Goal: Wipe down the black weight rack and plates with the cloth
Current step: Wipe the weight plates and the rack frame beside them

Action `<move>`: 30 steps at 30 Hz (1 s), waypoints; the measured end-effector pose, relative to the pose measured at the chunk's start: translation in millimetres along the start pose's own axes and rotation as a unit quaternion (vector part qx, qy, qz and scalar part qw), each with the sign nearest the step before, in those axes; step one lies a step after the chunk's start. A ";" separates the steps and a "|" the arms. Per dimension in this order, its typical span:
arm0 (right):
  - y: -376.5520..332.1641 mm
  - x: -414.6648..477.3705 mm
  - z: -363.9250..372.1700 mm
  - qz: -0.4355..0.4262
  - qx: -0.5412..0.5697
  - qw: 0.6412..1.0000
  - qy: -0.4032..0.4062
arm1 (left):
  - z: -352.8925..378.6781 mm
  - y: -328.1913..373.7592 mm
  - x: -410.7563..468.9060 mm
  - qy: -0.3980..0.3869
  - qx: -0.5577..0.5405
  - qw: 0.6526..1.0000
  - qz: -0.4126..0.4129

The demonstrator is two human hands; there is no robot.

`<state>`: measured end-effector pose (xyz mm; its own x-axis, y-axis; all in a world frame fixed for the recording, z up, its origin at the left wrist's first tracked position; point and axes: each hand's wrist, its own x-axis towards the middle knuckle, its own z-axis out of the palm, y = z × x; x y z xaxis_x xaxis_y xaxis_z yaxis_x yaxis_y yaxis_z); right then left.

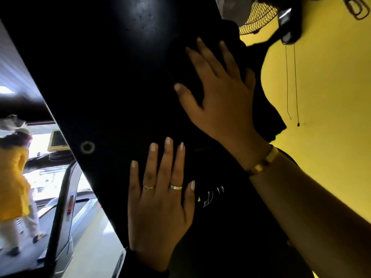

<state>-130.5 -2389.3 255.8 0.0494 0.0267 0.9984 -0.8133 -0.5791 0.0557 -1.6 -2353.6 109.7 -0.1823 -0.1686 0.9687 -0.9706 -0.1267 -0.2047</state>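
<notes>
**Dark on dark**

The black rack panel [104, 77] runs past the top edge, and its lower end is lost in shadow. On it, the black cloth [180, 63] blends into the surface, so its outline under the right hand [218, 97] cannot be traced. Below that hand on the panel, a small white marking [211, 194] is too smeared to read. Right of the panel's top, a wire fan [258, 19] is cut by the frame. Left of the panel, a person in yellow [14, 177] is blurred and cropped.

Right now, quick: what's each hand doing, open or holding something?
Left hand: open, flat on the black rack panel.
Right hand: open, fingers straight, pressing the dark cloth on the panel.
</notes>
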 end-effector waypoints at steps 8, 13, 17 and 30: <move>-20.4 19.9 10.8 -0.138 -0.025 0.990 0.005 | -0.1 -0.9 -0.4 -0.004 0.000 1.000 0.001; 2.6 16.3 1.9 -0.061 0.015 0.998 -0.015 | 0.4 -1.6 -0.7 -0.001 -0.005 1.000 -0.004; 15.2 -15.1 -1.7 0.026 0.017 1.000 -0.002 | 0.2 -2.1 0.6 -0.005 -0.013 1.000 -0.007; 21.5 -49.5 -5.0 0.050 0.016 0.999 -0.010 | -24.0 -59.9 84.9 0.061 -0.003 0.998 -0.010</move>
<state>-153.4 -2399.0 207.6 -0.0196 -0.0484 0.9986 -0.7956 -0.6041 -0.0449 37.3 -2336.9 207.6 -0.1795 -0.0447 0.9827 -0.9753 -0.1230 -0.1837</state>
